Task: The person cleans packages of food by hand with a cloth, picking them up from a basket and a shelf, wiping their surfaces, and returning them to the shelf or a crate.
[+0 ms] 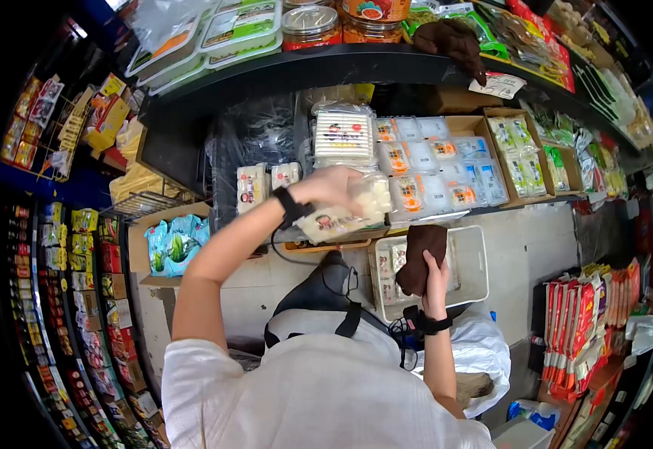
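My left hand (332,187), slightly blurred, reaches over the shelf with its fingers on a clear-wrapped pack of white food (346,218) that has a printed figure on it. The pack is tilted over the shelf's front edge. Behind it lies a similar pack of white sticks (343,136). My right hand (435,283) is closed round a dark brown cloth (424,254), held above a white plastic crate (477,262). Several white packs (399,258) lie inside this crate, partly hidden by the cloth.
Small white packs (252,187) stand left of my left hand. Boxed clear packs (418,157) fill the shelf to the right. An upper shelf edge (281,69) overhangs this row. A carton of blue bags (177,243) and hanging red packets (577,322) flank me.
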Action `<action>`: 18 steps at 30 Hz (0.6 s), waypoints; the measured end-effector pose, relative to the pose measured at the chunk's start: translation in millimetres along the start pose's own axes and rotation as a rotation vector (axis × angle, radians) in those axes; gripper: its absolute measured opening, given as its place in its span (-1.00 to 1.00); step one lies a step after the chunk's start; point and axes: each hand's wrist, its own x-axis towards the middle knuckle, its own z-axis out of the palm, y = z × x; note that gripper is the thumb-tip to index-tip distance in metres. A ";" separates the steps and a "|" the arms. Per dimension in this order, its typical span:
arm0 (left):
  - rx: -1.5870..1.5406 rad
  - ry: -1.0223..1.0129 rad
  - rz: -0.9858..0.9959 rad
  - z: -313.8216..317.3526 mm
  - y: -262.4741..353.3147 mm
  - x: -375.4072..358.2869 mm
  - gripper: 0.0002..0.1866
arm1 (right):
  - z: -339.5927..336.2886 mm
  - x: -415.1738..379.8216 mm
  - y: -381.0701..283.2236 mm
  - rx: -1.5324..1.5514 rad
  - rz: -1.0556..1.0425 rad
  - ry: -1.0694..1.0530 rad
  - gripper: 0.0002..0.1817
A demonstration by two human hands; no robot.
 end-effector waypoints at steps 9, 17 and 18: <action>0.043 -0.123 0.067 -30.2 -52.8 66.1 -0.37 | 58.4 22.4 -9.6 -0.019 -0.042 0.047 -0.60; -0.199 0.387 0.139 -14.6 -88.8 36.7 -0.51 | 103.9 49.6 -26.7 -0.223 -0.221 -0.079 -0.58; -0.301 0.468 0.085 -16.9 -81.6 17.3 -0.53 | 112.8 51.8 -33.6 -0.228 -0.259 -0.083 -0.61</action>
